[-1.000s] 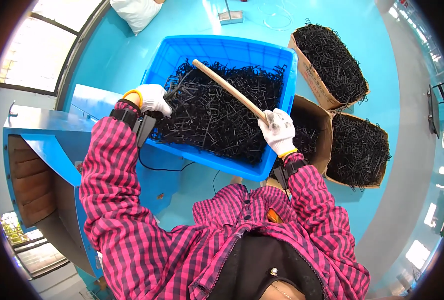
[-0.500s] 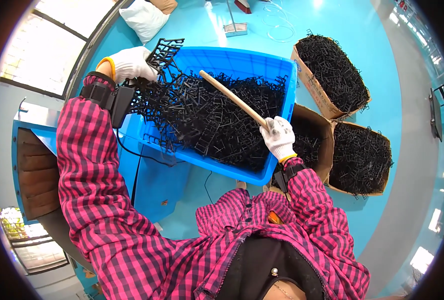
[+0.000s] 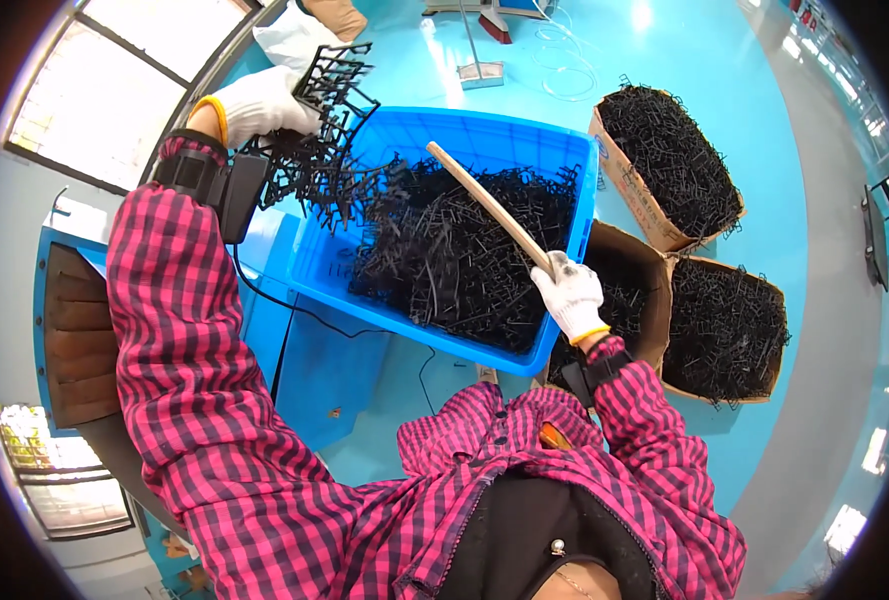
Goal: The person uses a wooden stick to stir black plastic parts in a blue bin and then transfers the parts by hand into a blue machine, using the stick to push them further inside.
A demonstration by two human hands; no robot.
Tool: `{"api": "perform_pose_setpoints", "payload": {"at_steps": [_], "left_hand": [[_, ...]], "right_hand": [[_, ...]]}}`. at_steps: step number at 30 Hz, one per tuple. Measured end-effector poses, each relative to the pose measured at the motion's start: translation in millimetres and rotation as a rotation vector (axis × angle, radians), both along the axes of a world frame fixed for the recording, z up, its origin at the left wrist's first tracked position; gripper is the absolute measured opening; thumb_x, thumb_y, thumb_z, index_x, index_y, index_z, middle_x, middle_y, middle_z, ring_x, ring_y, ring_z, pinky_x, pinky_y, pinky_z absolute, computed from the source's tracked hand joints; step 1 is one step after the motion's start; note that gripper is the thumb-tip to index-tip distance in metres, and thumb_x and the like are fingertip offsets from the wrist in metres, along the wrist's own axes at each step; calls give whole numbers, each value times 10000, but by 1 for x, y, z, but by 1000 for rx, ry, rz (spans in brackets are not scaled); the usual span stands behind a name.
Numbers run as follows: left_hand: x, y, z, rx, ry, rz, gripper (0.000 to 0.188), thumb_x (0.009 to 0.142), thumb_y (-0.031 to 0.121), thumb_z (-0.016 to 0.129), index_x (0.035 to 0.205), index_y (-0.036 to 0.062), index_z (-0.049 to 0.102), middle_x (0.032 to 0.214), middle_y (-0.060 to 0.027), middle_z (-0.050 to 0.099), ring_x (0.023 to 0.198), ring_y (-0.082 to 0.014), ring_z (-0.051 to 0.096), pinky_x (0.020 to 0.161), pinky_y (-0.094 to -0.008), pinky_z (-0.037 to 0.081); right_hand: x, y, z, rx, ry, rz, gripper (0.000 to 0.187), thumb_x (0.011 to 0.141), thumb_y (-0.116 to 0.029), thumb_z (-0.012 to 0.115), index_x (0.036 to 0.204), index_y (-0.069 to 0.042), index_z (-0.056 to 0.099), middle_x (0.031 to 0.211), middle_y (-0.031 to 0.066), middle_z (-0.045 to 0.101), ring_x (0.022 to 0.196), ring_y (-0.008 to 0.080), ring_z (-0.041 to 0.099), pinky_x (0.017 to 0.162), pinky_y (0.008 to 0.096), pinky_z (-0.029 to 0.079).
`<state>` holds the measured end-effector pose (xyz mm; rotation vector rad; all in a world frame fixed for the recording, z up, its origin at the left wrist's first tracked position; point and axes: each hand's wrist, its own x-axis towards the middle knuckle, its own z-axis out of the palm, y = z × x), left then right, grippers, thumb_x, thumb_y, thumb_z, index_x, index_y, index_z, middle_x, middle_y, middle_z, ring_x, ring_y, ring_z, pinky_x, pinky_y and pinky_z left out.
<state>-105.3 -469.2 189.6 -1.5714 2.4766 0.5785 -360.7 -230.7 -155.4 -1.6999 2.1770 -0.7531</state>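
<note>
Wooden stick [image 3: 489, 205]: I cannot see its near end, hidden in the right hand [image 3: 570, 292]. Blue tub [image 3: 464, 128] partly hides adjoining carton [image 3: 654, 300]. Brown sack [image 3: 338, 16] cropped above.

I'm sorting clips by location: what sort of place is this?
Probably a factory workshop: a rectangular blue plastic bin and brown cardboard boxes hold many black, plastic-looking parts, and a glossy turquoise floor stretches around them.

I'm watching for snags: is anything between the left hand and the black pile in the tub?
Yes: the black clump gripped by the left hand hangs between it and the pile, at the left side of the tub. The stick in the right hand lies farther right, clear of that line.
</note>
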Motion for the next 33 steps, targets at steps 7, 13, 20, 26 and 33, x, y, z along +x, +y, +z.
{"api": "perform_pose_setpoints", "payload": {"at_steps": [7,13,20,26,33], "left_hand": [[17,-4,-5,24,18,135,217,774,171,732,889,-4,673,754,-23,661,701,-108,607,672,-280,491],[2,18,30,-189,32,-3,211,770,160,743,888,2,667,771,-24,661,736,-104,592,718,-277,495],[52,35,97,-374,84,-37,266,788,199,756,968,24,667,816,-32,670,771,-120,593,754,-292,489],[96,68,148,-532,52,-13,264,798,178,742,995,20,667,838,-73,693,768,-165,632,744,-313,498],[166,163,204,-842,40,180,199,784,102,733,946,-1,684,787,-62,694,704,-146,626,672,-305,502]], "right_hand": [[-16,44,61,246,-60,64,454,861,-466,587,1100,-84,639,889,184,691,834,372,671,777,464,520],[15,36,122,335,-285,153,494,839,-479,605,1126,-80,647,852,174,684,790,333,681,750,416,528],[31,40,188,203,-376,238,471,833,-432,654,1127,-64,662,814,148,661,744,253,660,725,371,516],[36,25,228,112,-454,326,442,836,-377,688,1100,-24,661,761,85,615,687,160,590,678,321,490],[78,1,304,-55,-503,495,384,840,-346,676,1013,-3,687,695,1,558,629,78,517,602,251,433]]}}
